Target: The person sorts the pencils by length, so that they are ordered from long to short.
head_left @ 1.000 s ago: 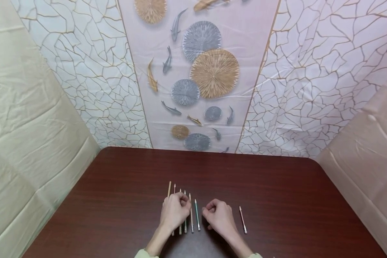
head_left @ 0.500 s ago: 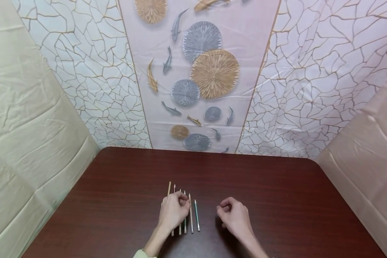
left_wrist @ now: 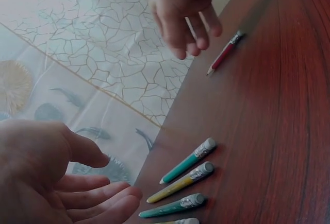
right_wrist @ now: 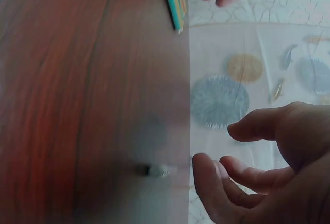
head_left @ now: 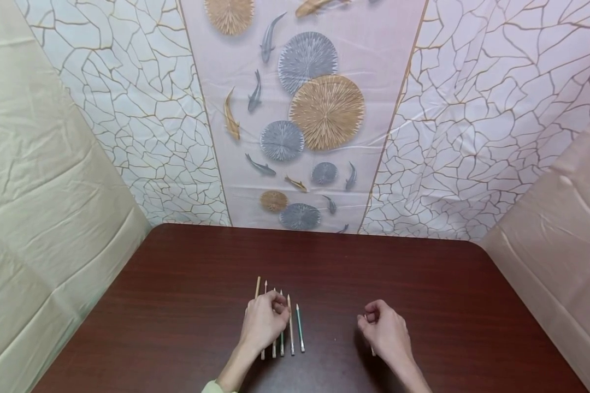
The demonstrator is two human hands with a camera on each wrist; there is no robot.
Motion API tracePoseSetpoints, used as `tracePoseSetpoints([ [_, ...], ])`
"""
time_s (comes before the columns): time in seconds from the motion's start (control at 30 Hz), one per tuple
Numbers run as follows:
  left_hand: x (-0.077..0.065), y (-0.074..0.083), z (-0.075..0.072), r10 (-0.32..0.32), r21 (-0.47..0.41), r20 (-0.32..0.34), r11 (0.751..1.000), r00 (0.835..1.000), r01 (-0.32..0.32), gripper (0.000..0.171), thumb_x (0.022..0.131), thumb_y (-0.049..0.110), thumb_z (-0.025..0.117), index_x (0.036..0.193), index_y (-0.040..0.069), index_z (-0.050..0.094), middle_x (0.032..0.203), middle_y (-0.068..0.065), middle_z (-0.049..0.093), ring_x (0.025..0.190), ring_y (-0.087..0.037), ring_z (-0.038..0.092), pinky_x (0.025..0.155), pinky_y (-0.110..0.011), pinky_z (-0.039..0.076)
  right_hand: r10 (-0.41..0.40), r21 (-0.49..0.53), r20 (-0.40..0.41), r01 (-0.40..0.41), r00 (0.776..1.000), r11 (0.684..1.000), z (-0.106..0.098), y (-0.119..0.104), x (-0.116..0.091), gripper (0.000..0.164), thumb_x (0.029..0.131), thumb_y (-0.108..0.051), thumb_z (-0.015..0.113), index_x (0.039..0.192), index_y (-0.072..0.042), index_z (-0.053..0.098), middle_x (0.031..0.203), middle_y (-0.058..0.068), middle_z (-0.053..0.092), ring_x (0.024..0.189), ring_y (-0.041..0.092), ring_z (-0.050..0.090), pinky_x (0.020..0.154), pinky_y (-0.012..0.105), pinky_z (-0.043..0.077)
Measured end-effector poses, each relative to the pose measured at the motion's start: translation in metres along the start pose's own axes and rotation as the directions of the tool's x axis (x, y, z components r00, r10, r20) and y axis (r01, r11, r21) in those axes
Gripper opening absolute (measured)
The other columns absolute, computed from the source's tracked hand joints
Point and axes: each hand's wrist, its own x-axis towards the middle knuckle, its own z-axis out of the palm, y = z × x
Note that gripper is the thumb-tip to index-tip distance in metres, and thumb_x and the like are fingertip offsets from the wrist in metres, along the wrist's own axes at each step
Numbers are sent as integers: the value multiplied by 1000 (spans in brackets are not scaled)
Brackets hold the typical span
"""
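Observation:
My left hand (head_left: pixel 264 322) hovers with relaxed, empty fingers over the left part of a row of several pencils. At the row's right end lie a teal pencil (head_left: pixel 300 328) and a yellow pencil (left_wrist: pixel 180 184), erasers toward me; the hand covers parts of the others. Off to the right, my right hand (head_left: pixel 385 332) is above a lone red pencil (left_wrist: pixel 225 54). Its thumb and fingers (right_wrist: pixel 209 183) are bent with a gap between them. Only the red pencil's eraser end pokes out below that hand in the head view.
The dark red-brown table (head_left: pixel 201 262) has rounded far corners. Behind it hangs a patterned cloth (head_left: pixel 300 164) with fish and round leaf shapes. Beige cloth walls (head_left: pixel 44 218) flank both sides.
My right hand has moved rightward from beside the teal pencil to over the red pencil, covering most of it. My left hand has hardly moved, and the row lies as before.

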Motion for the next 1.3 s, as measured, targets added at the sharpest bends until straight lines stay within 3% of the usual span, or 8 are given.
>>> tracePoseSetpoints([
  [0.17, 0, 2, -3, 17, -49, 47, 999, 999, -14, 22, 76, 5, 76, 97, 2, 71, 74, 2, 70, 62, -8, 65, 63, -33, 52, 35, -66, 38, -33, 999, 997, -2, 11, 1, 25, 79, -19, 74, 98, -5, 66, 81, -1, 63, 75, 22, 62, 61, 48, 48],
  [0.43, 0, 4, -8, 8, -78, 94, 997, 996, -1, 34, 77, 4, 77, 110, 1, 71, 87, -12, 74, 65, -10, 69, 66, -35, 55, 61, -93, 71, -55, 996, 994, 2, 20, 2, 25, 77, -18, 75, 96, -5, 65, 78, -2, 62, 72, 20, 60, 59, 46, 47],
  [0.7, -1, 4, -9, 48, -75, 99, 996, 994, -41, 39, 76, 3, 78, 114, 0, 70, 89, -15, 74, 68, -14, 71, 64, -32, 55, 84, -106, 101, -73, 991, 992, 4, 22, 4, 27, 73, -15, 78, 96, -5, 65, 80, -2, 62, 73, 21, 62, 61, 47, 47],
  [1.0, 0, 5, -12, 61, -40, 92, 998, 994, -58, 40, 77, 5, 78, 116, 2, 71, 89, -12, 75, 71, -15, 72, 71, -39, 55, 86, -117, 106, -74, 991, 990, 5, 21, 4, 23, 70, -11, 75, 91, -8, 65, 75, -4, 58, 68, 21, 59, 57, 46, 46],
  [1.3, -3, 6, -12, 72, -74, 93, 995, 993, -65, 39, 76, 2, 79, 114, 1, 71, 86, -10, 74, 69, -12, 69, 66, -30, 54, 89, -142, 120, -72, 989, 987, 6, 17, 4, 20, 66, -7, 69, 86, -7, 65, 73, 3, 63, 69, 29, 63, 57, 51, 48],
])
